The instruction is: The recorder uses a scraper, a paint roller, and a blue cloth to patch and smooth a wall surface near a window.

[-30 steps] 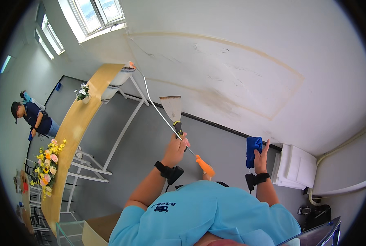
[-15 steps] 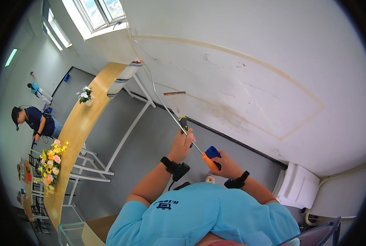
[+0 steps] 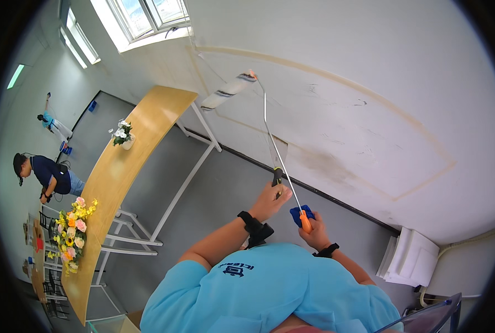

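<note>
My left hand point(image 3: 269, 201) is closed around the black-and-yellow handle of a scraper point(image 3: 278, 176). The scraper's broad flat blade points up towards the wall. My right hand point(image 3: 315, 233) grips a paint roller by its orange handle point(image 3: 305, 223). A blue block-like thing point(image 3: 298, 214) shows beside that handle in the same hand; its kind is unclear. The roller's thin metal rod runs up past my left fingers, and I cannot tell whether they touch it. Its striped white sleeve point(image 3: 225, 94) is up in front of the wall, near the table's far end.
The white wall point(image 3: 336, 119) bears a tan outline, scuffs and a brownish stain. Left stands a long wooden table point(image 3: 147, 125) with a white flower pot point(image 3: 127, 142) and a bouquet point(image 3: 72, 236). White panels point(image 3: 411, 258) lean at right. Two people are further left.
The roller has swung from beside the table's end to the right, and its handle stands steeper. Both hands have shifted right, the left with the scraper. The view has turned slightly.
</note>
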The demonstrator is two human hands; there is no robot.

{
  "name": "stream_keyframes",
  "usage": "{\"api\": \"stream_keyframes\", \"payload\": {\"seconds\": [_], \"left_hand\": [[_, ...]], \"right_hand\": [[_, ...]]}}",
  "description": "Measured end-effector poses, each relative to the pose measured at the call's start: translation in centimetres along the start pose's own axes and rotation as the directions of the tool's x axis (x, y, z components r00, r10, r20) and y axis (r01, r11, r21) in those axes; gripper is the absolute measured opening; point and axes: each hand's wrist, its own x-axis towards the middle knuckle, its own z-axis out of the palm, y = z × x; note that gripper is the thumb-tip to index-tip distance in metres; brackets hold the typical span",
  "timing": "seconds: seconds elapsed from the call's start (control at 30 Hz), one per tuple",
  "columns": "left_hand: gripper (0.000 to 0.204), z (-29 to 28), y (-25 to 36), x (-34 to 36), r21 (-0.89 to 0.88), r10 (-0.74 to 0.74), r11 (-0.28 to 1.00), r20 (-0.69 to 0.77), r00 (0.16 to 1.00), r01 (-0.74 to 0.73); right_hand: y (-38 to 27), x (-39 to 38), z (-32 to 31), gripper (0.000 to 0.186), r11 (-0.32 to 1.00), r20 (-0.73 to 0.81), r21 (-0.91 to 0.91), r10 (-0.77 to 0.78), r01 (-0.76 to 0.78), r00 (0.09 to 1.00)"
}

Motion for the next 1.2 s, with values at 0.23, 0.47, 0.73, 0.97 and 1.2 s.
{"api": "stream_keyframes", "payload": {"seconds": [0.23, 0.47, 0.73, 0.97, 1.2], "left_hand": [[0.02, -10.6, -8.1, -3.4, -0.534, -0.395, 0.723, 0.201, 0.897, 0.438], [0.071, -21.0, -13.4, -10.1, -0.705, -0.681, 0.339, 0.273, 0.68, 0.623], [0.042, -22.9, -17.5, -11.1, -0.812, -0.581, 0.222, 0.334, 0.742, 0.54], [0.053, -23.6, -15.3, -6.7, -0.82, -0.384, 0.359, 0.305, 0.871, 0.445], [0.048, -24.6, -16.4, -2.3, -0.816, -0.344, 0.41, 0.276, 0.897, 0.408]], "right_hand": [[-1.0, 0.9, 6.2, 0.027, 0.969, -0.192, -0.071, 0.218, -0.235, 0.957], [-3.1, 0.9, 11.1, 0.027, 0.93, -0.41, -0.118, 0.275, -0.349, 0.87], [-4.1, -1.4, 10.7, 0.025, 0.813, -0.476, -0.175, 0.424, -0.556, 0.77], [-6.2, -0.3, 10.6, 0.023, 0.822, -0.582, -0.189, 0.347, -0.537, 0.735], [-2.1, 7.5, 9.9, 0.02, 0.921, -0.659, 0.103, 0.347, -0.377, 0.668]]}}
